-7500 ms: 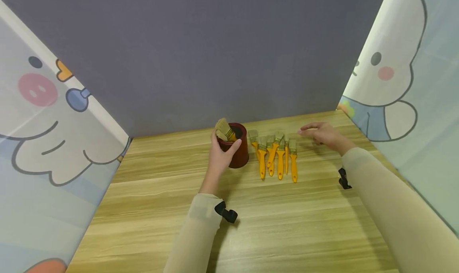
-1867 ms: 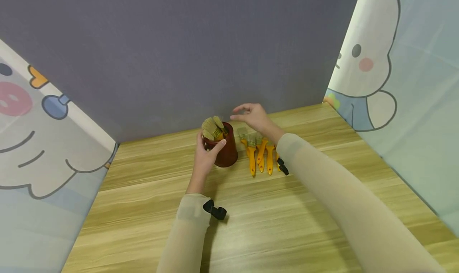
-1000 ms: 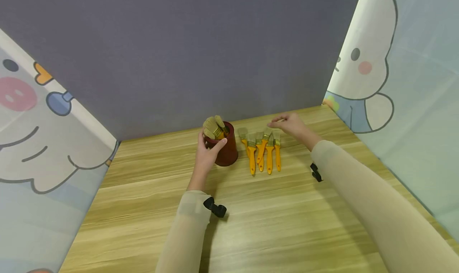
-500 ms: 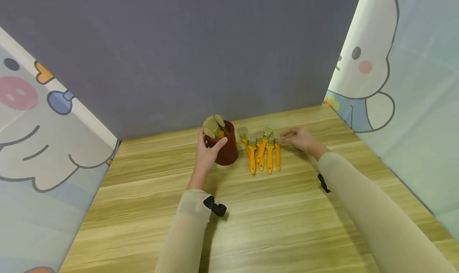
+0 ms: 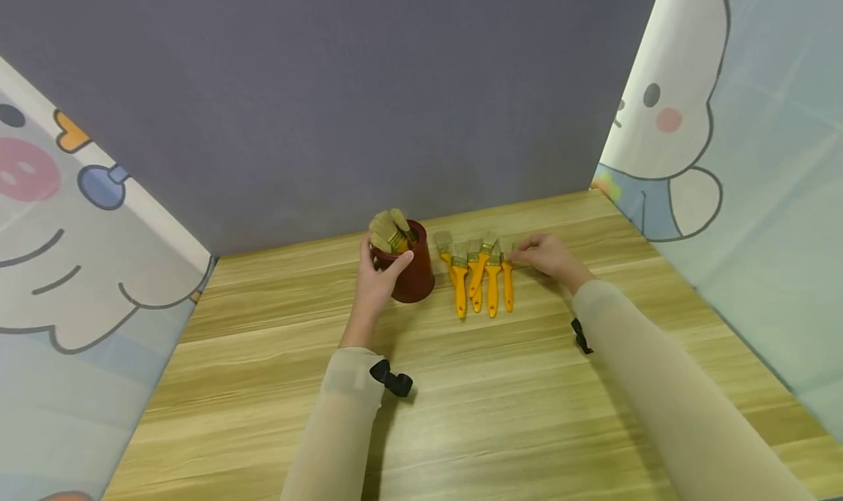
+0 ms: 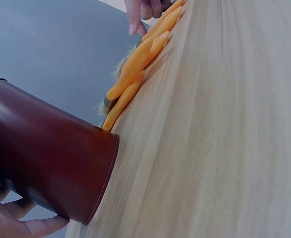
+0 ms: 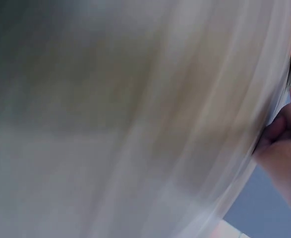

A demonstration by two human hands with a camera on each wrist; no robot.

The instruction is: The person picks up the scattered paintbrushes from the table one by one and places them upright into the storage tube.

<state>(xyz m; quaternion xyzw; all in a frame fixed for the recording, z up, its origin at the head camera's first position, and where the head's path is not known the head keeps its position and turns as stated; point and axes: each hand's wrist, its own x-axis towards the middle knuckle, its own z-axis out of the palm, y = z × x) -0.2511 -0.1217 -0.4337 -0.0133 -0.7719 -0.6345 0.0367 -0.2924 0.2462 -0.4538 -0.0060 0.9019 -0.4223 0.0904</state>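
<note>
My left hand (image 5: 377, 287) holds a dark red can (image 5: 418, 276) standing on the table, thumb at the rim and fingers round its left side. In the left wrist view these fingers (image 6: 11, 218) curl under the can's wall. Paintbrushes stand in the can, their pale bristles (image 5: 384, 232) poking above the rim. To its right, several yellow-handled paintbrushes (image 5: 460, 289) lie on the table, bristles away from me, some overlapping. At the rightmost paintbrush (image 5: 508, 287), my right hand (image 5: 552, 257) pinches the metal band and bristle end, partly hiding it.
The wooden table (image 5: 461, 398) reaches back to a grey panel (image 5: 369, 121). Cartoon-printed sheets (image 5: 737, 216) stand at both sides. Each sleeve carries a black strap piece (image 5: 391, 378) at the wrist. The right wrist view is mostly blurred table.
Earlier, the can held fewer brushes and more lay on the table. My right hand moved from beside the can to the rightmost paintbrush and pinches it. My left hand keeps its hold.
</note>
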